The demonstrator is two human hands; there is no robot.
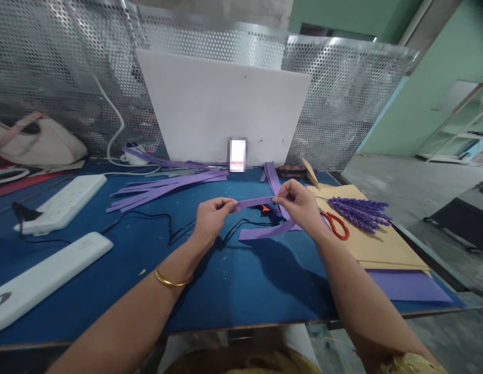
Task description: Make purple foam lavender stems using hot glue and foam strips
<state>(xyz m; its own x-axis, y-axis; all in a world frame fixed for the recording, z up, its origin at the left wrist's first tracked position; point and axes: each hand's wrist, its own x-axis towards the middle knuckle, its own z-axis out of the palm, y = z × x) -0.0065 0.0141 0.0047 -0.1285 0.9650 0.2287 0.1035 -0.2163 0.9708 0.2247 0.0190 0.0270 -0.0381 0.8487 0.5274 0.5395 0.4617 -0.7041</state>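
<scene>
A purple paper strip (pixel 255 202) is stretched between my two hands above the blue table. My left hand (pixel 212 217) pinches its left end between thumb and fingers. At the other side my right hand (pixel 298 205) grips it in a pinch, and a tail of the strip (pixel 264 234) hangs below and curls back to the left. Partly hidden behind the strip lies a dark glue gun (pixel 274 215) with an orange trigger. Red-handled scissors (pixel 337 226) rest just right of my right hand, their blades hidden.
Purple strips (pixel 167 188) lie at the back left. White power strips (pixel 65 202) and black cord (pixel 159 215) are on the left. On the right, brown paper (pixel 381 244) holds purple lavender sprigs (pixel 360 212). A phone (pixel 237 155) leans against a white board (pixel 225 104).
</scene>
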